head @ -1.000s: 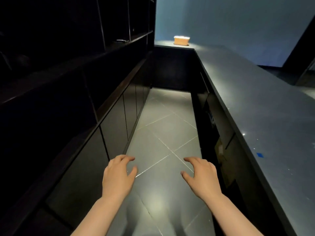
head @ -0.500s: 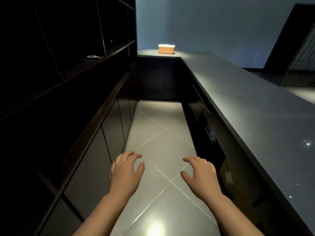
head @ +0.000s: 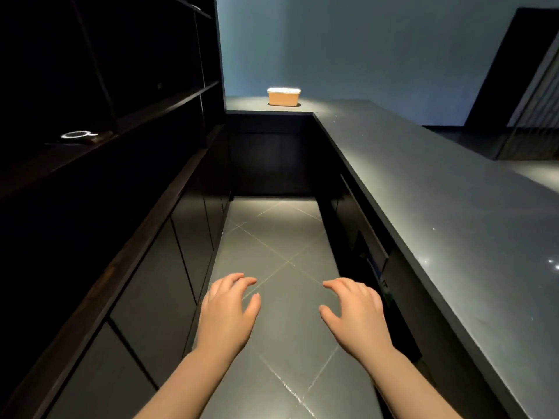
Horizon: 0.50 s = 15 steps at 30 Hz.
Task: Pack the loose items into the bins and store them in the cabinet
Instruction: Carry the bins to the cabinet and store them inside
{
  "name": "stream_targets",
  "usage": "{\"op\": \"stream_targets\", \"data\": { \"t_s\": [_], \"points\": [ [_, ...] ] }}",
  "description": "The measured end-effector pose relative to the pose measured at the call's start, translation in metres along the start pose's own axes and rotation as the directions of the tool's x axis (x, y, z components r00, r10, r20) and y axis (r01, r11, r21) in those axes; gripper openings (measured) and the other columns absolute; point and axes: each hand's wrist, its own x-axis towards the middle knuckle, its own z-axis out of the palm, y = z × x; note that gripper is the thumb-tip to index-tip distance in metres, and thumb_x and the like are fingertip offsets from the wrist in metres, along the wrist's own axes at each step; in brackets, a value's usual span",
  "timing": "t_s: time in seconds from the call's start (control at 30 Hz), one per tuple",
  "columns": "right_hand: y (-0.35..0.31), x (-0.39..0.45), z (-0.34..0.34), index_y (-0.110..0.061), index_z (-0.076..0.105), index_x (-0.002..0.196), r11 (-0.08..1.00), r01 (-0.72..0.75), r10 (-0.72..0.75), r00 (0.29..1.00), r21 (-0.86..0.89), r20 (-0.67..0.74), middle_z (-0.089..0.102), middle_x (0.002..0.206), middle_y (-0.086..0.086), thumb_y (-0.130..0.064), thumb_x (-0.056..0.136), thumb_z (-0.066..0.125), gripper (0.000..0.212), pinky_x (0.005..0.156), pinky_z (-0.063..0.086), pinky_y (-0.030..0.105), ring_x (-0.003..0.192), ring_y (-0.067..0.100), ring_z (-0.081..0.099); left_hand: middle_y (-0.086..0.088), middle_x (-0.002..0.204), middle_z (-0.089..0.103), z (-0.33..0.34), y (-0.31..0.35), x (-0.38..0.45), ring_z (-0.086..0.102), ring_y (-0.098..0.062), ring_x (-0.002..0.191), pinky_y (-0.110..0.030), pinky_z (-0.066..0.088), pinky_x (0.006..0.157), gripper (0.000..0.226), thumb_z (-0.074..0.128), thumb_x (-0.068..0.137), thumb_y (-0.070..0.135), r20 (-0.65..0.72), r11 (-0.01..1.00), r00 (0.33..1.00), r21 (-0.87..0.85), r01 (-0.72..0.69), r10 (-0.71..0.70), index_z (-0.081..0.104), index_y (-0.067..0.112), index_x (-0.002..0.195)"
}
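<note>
An orange bin with a white rim [head: 283, 97] stands far ahead on the end of the dark counter [head: 438, 189], under a spot of light. My left hand [head: 227, 313] and my right hand [head: 357, 316] are held out low over the tiled aisle floor, palms down, fingers loosely curled and apart, holding nothing. The dark cabinet [head: 145, 267] with closed doors runs along my left.
Open dark shelves rise above the cabinet on the left; a white ring-shaped thing [head: 75, 135] lies on one shelf. The counter runs along my right and turns across the aisle's far end. The grey tiled floor [head: 281, 255] lies between them.
The view has moved forward down the aisle and the bin appears nearer and larger. Both hands keep the same empty, outstretched pose.
</note>
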Motion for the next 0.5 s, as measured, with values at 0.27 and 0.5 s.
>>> {"op": "stream_targets", "data": {
  "t_s": [0.27, 0.5],
  "points": [
    [0.026, 0.185, 0.019, -0.031, 0.052, 0.13, 0.997, 0.069, -0.069, 0.997, 0.021, 0.037, 0.052, 0.131, -0.014, -0.038, 0.088, 0.055, 0.043, 0.107, 0.018, 0.024, 0.126, 0.011, 0.043, 0.012, 0.132, 0.052, 0.053, 0.007, 0.164, 0.039, -0.01, 0.128, -0.028, 0.028, 0.106, 0.033, 0.054, 0.091, 0.036, -0.018, 0.998, 0.998, 0.001, 0.065, -0.065, 0.059, 0.031, 0.123],
    [0.032, 0.357, 0.075, -0.031, 0.049, 0.133, 0.996, 0.082, -0.084, 0.995, 0.034, 0.052, 0.049, 0.133, -0.013, -0.037, 0.09, 0.053, 0.044, 0.109, 0.018, 0.026, 0.126, 0.011, 0.042, 0.009, 0.13, 0.053, 0.102, -0.034, 0.33, 0.042, -0.011, 0.125, -0.029, 0.03, 0.104, 0.032, 0.055, 0.091, 0.035, -0.023, 0.998, 0.998, 0.009, 0.062, -0.062, 0.06, 0.029, 0.122]
  ]
}}
